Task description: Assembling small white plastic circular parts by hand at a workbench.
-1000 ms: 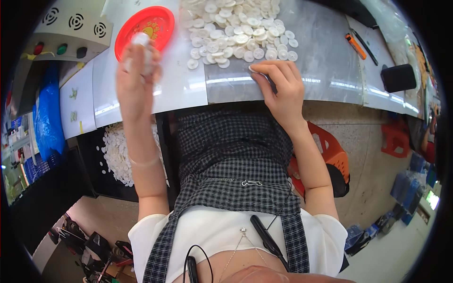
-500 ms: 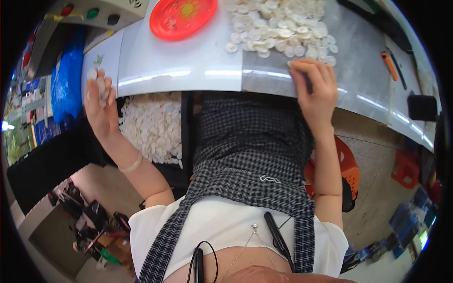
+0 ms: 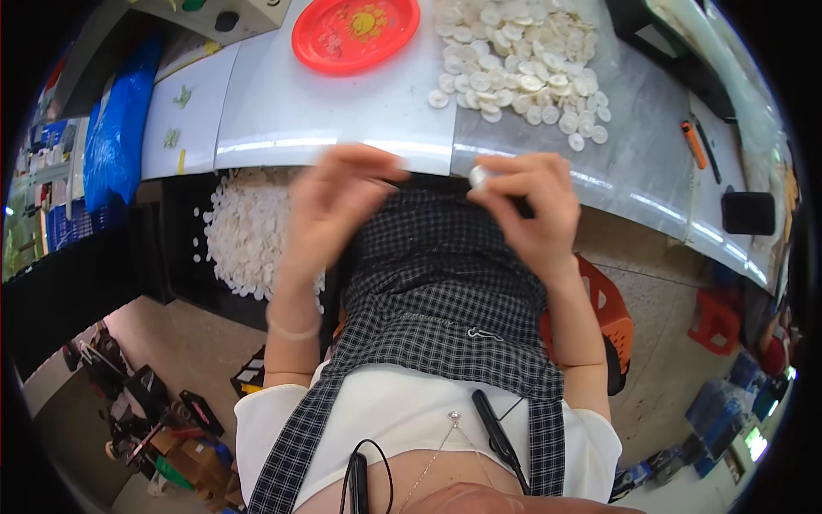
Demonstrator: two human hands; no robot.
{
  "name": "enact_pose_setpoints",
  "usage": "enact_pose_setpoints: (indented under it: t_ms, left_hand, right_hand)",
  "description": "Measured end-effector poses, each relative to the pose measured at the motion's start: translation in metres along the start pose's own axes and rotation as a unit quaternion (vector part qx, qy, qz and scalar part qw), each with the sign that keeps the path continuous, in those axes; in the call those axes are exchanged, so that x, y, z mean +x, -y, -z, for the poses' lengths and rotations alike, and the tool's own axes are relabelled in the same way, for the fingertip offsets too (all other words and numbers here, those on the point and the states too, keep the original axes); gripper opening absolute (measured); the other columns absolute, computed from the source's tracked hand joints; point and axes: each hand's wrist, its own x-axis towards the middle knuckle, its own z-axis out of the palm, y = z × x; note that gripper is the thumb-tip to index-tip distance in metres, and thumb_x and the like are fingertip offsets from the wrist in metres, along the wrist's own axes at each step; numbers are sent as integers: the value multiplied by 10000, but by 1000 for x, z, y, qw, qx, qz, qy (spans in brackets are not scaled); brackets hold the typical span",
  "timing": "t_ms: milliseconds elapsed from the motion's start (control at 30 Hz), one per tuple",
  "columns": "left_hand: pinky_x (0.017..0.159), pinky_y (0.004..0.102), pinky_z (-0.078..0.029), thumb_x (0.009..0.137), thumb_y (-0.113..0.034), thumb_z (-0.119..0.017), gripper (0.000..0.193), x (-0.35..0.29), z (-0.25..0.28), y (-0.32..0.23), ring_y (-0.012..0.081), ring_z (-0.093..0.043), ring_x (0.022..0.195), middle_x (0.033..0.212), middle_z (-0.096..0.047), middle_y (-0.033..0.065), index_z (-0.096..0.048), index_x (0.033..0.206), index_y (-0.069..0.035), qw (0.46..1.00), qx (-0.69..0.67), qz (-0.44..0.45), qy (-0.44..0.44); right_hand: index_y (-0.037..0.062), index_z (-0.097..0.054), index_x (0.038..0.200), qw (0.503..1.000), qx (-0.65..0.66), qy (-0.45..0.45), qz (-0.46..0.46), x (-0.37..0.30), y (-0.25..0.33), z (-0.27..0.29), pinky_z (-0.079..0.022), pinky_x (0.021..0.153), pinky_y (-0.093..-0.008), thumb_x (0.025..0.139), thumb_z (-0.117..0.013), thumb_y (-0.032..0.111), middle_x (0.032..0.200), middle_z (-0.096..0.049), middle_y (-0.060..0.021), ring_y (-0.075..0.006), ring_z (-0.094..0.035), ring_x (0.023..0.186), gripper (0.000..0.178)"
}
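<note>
My right hand (image 3: 535, 201) is over the table's front edge, with a white disc (image 3: 477, 177) pinched between thumb and fingertips. My left hand (image 3: 330, 210) is smeared by motion and reaches toward the right hand, fingers curled. Whether anything is in it cannot be told. Below and left of it, a heap of small white discs (image 3: 244, 231) lies in a black bin (image 3: 184, 274) under the table edge. Beyond my right hand, a loose pile of round white discs (image 3: 522, 64) is spread on the tabletop.
A red plastic plate (image 3: 312, 38) with a yellow figure stands on the far table (image 3: 334, 111). Farther right lie an orange cutter (image 3: 693, 144) and a black square object (image 3: 747, 212). A blue plastic bag (image 3: 116, 146) hangs at left; a red stool (image 3: 604, 313) stands under the table.
My left hand has swung right from the table's left side; the white discs seen in it before no longer show. My right hand has drawn back from the pile toward me with a disc.
</note>
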Motion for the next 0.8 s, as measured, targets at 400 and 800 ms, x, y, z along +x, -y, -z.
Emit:
enact_pose_setpoints:
  t_ms: [400, 800]
  left_hand:
    - [880, 358, -549, 961, -229, -601, 417, 14, -27, 52, 224, -628, 1012, 1083, -636, 155, -456, 1294, -26, 919, -382, 62, 80]
    - [811, 318, -519, 989, -323, -534, 400, 14, -25, 57, 196, -562, 968, 1074, -565, 106, -486, 1313, -95, 920, -373, 66, 96]
  right_hand:
    - [77, -626, 1156, 995, 19, 99, -12, 51, -26, -11, -388, 1016, -393, 898, -608, 227, 1288, -607, -71, -286, -551, 1131, 299]
    - [115, -664, 1020, 979, -157, 105, 81, 29, -45, -20, -412, 987, -371, 804, -699, 119, 1002, -664, 9, -181, -622, 948, 219]
